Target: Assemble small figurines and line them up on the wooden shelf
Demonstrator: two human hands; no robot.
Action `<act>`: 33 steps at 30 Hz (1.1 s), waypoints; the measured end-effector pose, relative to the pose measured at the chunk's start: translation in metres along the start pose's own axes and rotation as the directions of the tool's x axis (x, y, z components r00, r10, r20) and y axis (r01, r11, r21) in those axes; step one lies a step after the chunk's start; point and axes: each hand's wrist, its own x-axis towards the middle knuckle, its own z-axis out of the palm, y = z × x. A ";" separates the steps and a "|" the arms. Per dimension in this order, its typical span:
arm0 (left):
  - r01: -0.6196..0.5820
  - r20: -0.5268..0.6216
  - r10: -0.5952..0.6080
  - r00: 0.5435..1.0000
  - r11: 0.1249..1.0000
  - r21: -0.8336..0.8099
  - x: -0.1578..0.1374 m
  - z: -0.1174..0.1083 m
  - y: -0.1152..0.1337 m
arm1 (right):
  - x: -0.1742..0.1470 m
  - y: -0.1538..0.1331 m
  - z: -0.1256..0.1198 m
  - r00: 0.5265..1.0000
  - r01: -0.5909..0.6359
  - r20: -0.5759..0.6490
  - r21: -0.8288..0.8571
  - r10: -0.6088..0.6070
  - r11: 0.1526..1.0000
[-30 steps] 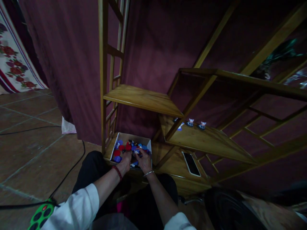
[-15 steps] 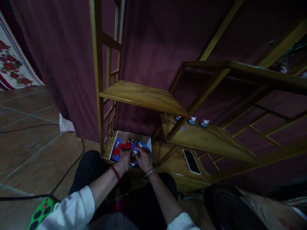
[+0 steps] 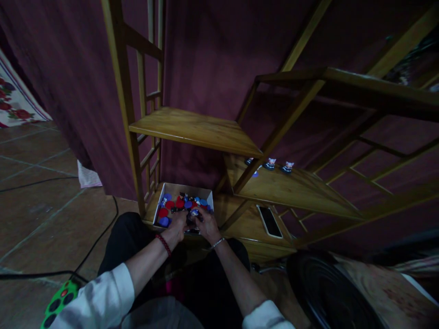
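Note:
A small blue-and-white figurine (image 3: 195,213) shows between my two hands, over the front of a shallow white cardboard box (image 3: 187,187). My right hand (image 3: 208,225) pinches it with thumb and fingers. Close beside it, my left hand (image 3: 178,227) has its fingers closed round something dark; what exactly it is cannot be made out. Inside the box lie red discs (image 3: 163,212), blue-purple discs (image 3: 164,222) and several small figurines (image 3: 163,201). The front part of the box is hidden by my hands.
The box stands on the bottom board of a wooden shelf unit (image 3: 195,130). To its right lies a phone (image 3: 270,221). Small figurines (image 3: 287,167) stand on a higher board. A black round seat (image 3: 329,292) is at lower right, a green controller-like object (image 3: 60,301) at lower left.
The view has shifted slightly, so the shelf and box appear a little further left and up. My hands stay together over the box, with the figurine still between them.

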 end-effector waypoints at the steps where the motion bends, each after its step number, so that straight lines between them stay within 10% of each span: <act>1: 0.023 -0.027 -0.023 0.999 1.000 -0.005 -0.002 0.002 0.001 | 0.000 0.000 -0.003 1.000 -0.007 0.000 0.010 0.007 1.000; 33: 0.140 0.060 -0.131 0.990 0.972 -0.189 -0.009 0.007 0.007 | -0.005 0.001 -0.019 0.996 -0.042 -0.068 0.115 0.050 0.992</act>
